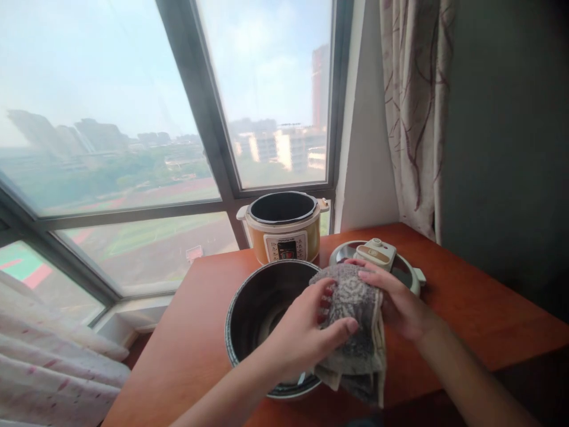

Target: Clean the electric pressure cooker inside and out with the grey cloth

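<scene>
A grey patterned cloth (355, 341) with pale edges hangs folded between my two hands, over the right side of a dark inner pot (242, 302). My left hand (306, 332) holds the cloth from its left side, the thumb lying across its front and the fingers curled at its upper left. On the other side, my right hand (398, 299) grips the cloth by its upper right edge, with some fingers hidden behind it. The pot stands on the table, its mouth facing up and its right rim covered by the cloth and my left hand.
A yellow and white electric pressure cooker (256, 237) stands lidless behind the pot, near the window. Its round lid (406, 273) lies on the wooden table (195, 332) to the right. Curtains (415, 118) hang at both sides.
</scene>
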Motion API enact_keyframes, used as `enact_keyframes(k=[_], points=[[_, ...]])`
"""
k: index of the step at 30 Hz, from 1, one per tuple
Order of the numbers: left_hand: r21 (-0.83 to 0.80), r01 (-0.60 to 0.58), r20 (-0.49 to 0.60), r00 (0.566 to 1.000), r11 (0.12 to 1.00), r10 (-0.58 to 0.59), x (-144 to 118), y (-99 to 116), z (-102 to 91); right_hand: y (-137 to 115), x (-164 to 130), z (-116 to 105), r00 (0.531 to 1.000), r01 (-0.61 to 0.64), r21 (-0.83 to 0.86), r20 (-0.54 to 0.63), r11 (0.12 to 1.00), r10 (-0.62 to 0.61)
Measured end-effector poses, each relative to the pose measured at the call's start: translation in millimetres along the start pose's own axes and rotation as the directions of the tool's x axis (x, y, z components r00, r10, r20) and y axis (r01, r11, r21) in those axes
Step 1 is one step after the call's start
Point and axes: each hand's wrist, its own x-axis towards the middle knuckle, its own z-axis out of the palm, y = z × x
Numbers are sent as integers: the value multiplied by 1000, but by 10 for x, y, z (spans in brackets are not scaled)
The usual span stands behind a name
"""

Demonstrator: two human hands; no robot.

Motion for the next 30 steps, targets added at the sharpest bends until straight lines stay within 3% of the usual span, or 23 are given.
enact_keyframes(k=[3,7,10,13,16,18,20,23,26,30], points=[[-282,36,-32,998,959,-47,-11,29,22,-61,39,289,992,53,38,114,998,-57],[-674,102,-81,974,732,-211,-38,25,56,9,131,553,941,48,93,330,995,-76],[-799,135,-78,943,586,-325,-37,-28,89,77,180,695,909,21,154,409,988,-83],[-840,176,-75,900,514,-430,-21,-76,76,107,214,728,913,68,142,391,988,-119],[-809,199,-125,861,552,-493,-14,-90,-36,149,266,536,944,254,-23,221,967,-243],[-760,223,-158,848,611,-506,-15,-91,-159,229,299,311,932,359,-243,40,901,-360],[-715,242,-179,844,656,-506,-11,-103,-281,353,308,98,896,335,-493,-98,803,-434],[-677,262,-202,833,688,-516,19,-158,-356,565,271,-45,922,213,-684,-96,698,-375],[-654,302,-173,833,694,-525,70,-239,-224,731,241,13,935,197,-689,-81,697,-345],[-572,364,-28,887,735,-461,156,-305,131,855,280,110,904,238,-607,-146,758,-401]])
